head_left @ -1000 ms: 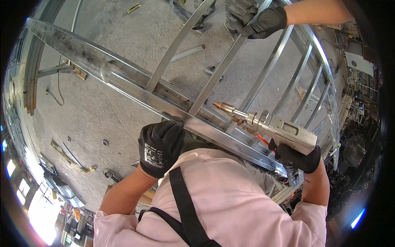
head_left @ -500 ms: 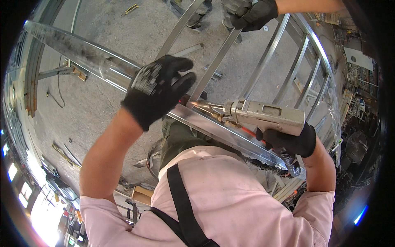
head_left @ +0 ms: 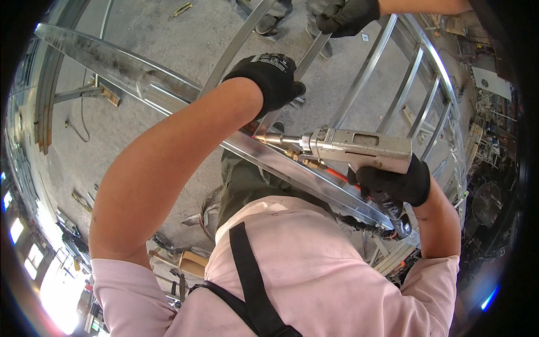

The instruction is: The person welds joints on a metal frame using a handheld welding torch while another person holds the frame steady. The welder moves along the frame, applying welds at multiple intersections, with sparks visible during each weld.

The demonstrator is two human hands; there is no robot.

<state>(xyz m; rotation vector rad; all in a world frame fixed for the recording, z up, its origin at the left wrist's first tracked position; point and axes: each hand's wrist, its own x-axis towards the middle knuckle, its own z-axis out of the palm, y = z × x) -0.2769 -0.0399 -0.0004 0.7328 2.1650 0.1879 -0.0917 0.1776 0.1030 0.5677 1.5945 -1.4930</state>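
Note:
My right hand [head_left: 396, 182], in a black glove, is wrapped around the handle of a silver handheld welding gun [head_left: 362, 147]. The gun's narrow copper-coloured nozzle points left, its tip at a joint on the long shiny metal rail [head_left: 320, 177] across my front. A small red glow shows at that tip. My left hand [head_left: 268, 81], also black-gloved, is closed around a flat metal crossbar [head_left: 312, 55] just above the joint; its fingertips are partly hidden. A co-worker's gloved hand [head_left: 349, 18] grips the far end of the same crossbar.
More crossbars [head_left: 365, 73] run to a curved outer rail [head_left: 435, 56] at right. A stack of long metal profiles [head_left: 46, 106] stands at left. Pliers [head_left: 181, 9] lie on the concrete floor, near the co-worker's shoes [head_left: 266, 25]. A cardboard box [head_left: 193, 263] sits below left.
My left hand has moved up and right, from open above the rail to closed around the crossbar. The welding gun has shifted slightly, its nozzle still at the joint.

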